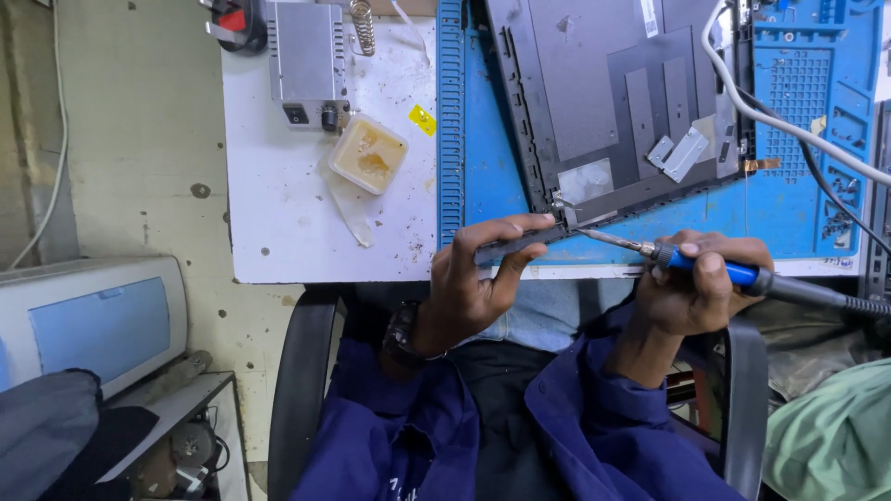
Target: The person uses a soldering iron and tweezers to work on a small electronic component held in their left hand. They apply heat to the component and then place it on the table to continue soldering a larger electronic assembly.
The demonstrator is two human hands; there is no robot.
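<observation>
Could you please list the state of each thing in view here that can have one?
Left hand: gripping a dark slim tool at the panel corner.
Right hand: gripping a blue-handled soldering iron, tip at that corner.
Dark grey laptop panel: lying flat on the blue work mat.
Square translucent tub of yellowish paste: open, no lid on.

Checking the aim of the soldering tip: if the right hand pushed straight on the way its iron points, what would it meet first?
The right hand holds a blue-handled soldering iron pointing left. It would probably first meet the corner of the dark laptop panel, beside the left hand's fingertips; depth is unclear.
</observation>
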